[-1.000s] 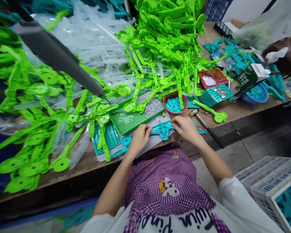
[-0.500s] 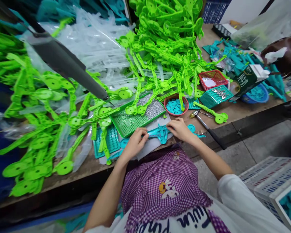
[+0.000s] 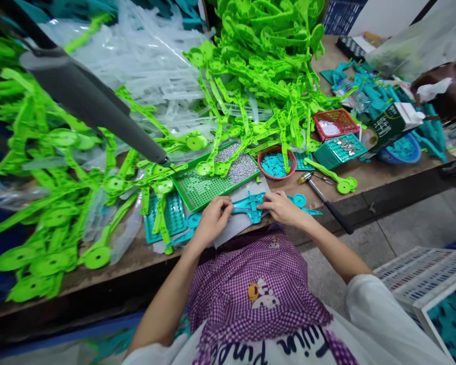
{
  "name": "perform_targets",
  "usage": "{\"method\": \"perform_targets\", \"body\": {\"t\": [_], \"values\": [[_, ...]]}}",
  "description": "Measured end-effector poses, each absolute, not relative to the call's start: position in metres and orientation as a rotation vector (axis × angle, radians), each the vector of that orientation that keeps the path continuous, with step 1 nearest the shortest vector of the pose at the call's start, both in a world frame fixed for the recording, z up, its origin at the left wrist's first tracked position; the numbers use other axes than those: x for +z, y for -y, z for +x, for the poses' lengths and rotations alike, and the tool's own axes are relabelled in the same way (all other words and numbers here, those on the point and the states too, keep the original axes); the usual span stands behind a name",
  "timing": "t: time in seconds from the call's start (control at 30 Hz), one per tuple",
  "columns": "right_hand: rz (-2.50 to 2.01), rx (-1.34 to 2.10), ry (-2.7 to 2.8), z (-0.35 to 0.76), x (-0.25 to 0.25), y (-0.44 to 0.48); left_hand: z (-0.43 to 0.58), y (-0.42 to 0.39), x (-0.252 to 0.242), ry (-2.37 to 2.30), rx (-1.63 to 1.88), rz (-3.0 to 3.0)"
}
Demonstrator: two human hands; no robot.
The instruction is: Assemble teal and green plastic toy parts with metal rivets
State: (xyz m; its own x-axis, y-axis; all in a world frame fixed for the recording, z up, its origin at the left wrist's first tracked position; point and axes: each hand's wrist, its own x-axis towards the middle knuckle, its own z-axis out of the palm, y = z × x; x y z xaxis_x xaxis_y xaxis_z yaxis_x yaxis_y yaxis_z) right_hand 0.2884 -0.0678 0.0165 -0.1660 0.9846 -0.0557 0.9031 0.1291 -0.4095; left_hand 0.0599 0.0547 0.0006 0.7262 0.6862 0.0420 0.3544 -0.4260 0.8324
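A blue plastic part (image 3: 254,209) with a cross-shaped middle and rounded ends lies across the table's front edge, between my hands. My left hand (image 3: 214,217) is closed at its left side, fingertips pinched on a thin, metal-looking rod (image 3: 240,209) that reaches toward the part's middle. My right hand (image 3: 283,208) is closed on the right of the middle, thumb and forefinger pressed together against the part. What lies under the right fingertips is hidden. A round blue disc end (image 3: 299,201) shows beyond my right hand.
Behind my hands stands a green tray (image 3: 201,188) of small silver pieces. Near it are a red basket (image 3: 277,163) of blue pieces and a hammer (image 3: 327,202). Green plastic arms (image 3: 266,61) pile up behind. A grey tool (image 3: 95,109) hangs at left.
My right hand has shifted slightly left, its fingertips closer to the middle of the blue part. My left hand keeps its pinch. The view has tilted a little.
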Motion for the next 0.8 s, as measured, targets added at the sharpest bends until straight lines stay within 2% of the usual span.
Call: {"method": "perform_targets", "body": {"t": [0.2, 0.8], "values": [[-1.787, 0.513, 2.021, 0.295, 0.009, 0.070, 0.057, -0.058, 0.003, -0.712, 0.454, 2.142], [-1.750, 0.220, 2.346, 0.297, -0.002, 0.074, 0.055, -0.064, 0.009, -0.632, 0.305, 2.158]]}}
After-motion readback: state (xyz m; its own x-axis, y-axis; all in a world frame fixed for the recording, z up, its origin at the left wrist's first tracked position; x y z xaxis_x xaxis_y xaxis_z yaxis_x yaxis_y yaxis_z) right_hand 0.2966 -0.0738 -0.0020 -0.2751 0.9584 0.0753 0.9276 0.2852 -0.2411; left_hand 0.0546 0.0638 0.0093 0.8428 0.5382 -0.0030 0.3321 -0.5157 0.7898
